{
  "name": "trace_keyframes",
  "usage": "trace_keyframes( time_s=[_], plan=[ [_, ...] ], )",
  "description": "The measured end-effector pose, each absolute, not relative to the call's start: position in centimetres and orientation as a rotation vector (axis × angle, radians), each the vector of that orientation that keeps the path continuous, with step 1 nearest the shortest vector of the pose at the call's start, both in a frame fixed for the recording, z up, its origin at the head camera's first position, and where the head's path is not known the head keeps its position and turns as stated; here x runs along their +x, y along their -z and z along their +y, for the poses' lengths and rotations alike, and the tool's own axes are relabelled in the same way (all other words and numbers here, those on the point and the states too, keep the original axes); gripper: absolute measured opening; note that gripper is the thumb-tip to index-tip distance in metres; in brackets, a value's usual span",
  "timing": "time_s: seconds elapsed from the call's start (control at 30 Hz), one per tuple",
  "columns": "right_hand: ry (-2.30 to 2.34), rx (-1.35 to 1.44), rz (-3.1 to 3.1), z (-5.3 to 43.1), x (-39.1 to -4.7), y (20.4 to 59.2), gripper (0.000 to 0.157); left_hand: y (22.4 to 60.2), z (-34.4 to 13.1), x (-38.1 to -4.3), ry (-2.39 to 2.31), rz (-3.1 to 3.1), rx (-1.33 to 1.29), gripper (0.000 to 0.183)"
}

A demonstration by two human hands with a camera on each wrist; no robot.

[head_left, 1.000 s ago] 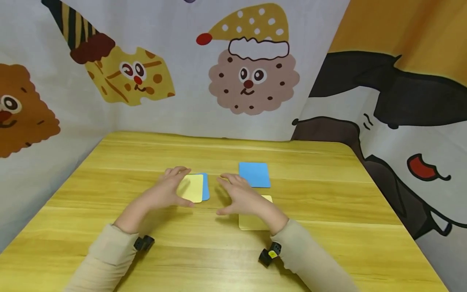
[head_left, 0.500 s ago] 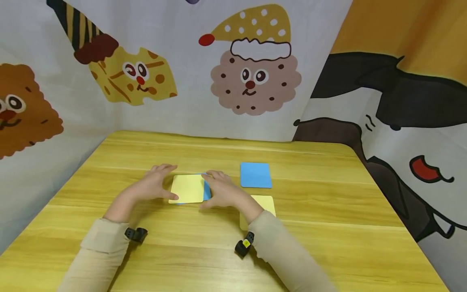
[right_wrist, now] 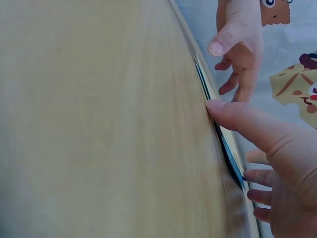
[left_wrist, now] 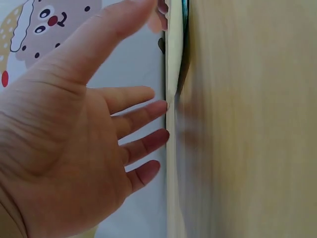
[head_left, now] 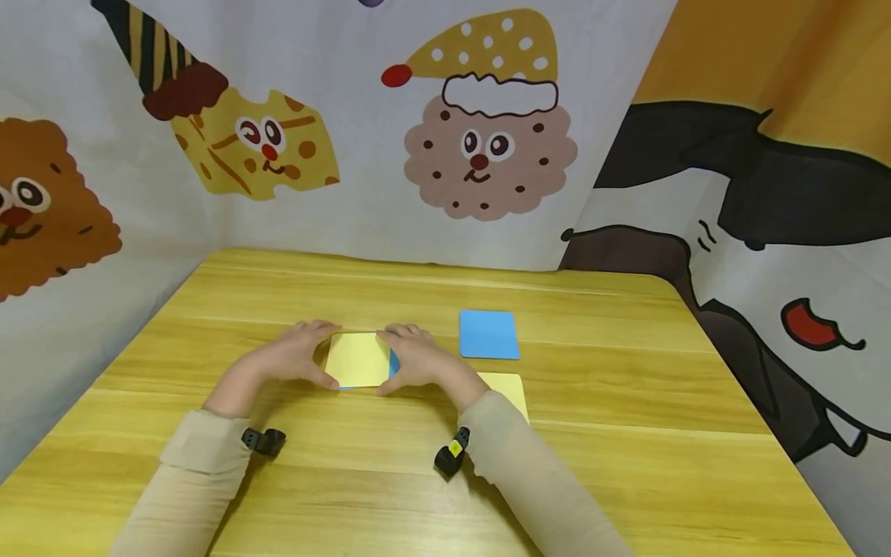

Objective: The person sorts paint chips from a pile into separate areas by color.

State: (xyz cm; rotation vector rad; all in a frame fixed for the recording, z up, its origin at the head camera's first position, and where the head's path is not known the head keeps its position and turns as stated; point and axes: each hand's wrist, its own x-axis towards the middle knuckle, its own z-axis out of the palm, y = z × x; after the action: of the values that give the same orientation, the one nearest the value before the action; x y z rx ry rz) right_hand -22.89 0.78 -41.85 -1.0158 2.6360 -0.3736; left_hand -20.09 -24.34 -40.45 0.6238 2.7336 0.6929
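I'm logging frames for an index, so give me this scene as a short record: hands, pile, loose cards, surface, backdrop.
left hand: open at the pile's left side; contact unclear
right hand: thumb and fingers spread at the pile's right side
pile: top yellow card over blue card, whose right edge shows
loose blue card: right of the pile, fully visible
loose yellow card: nearer the person than the loose blue card, partly hidden by the right arm
surface: wood-grain table
backdrop: fabric with cartoon prints
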Motion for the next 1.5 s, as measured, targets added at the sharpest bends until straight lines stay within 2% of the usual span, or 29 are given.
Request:
trace_keyframes(
  time_s=[0.5,0.9,1.3,1.5],
  plan=[
    [0.388,-1.036,2.627,0.2,-22.7,41.7,0.097,40.4,-23.9,-19.9,-0.656,2.722,0.628,0.098],
    [0.353,-1.073,2.662,0.0,-22.7,41.7,0.097,40.3,-23.3,-19.8,-0.617,2.767,0.654,0.100],
    [0.454,-1.153,2.694,3.0,-21.9,39.9,0.095,39.8,-21.8,-19.4,-0.508,2.874,0.757,0.112],
    [0.492,-1.193,2.701,5.5,-21.5,39.7,0.095,39.0,-20.1,-18.8,-0.555,2.857,0.802,0.109]
  ],
)
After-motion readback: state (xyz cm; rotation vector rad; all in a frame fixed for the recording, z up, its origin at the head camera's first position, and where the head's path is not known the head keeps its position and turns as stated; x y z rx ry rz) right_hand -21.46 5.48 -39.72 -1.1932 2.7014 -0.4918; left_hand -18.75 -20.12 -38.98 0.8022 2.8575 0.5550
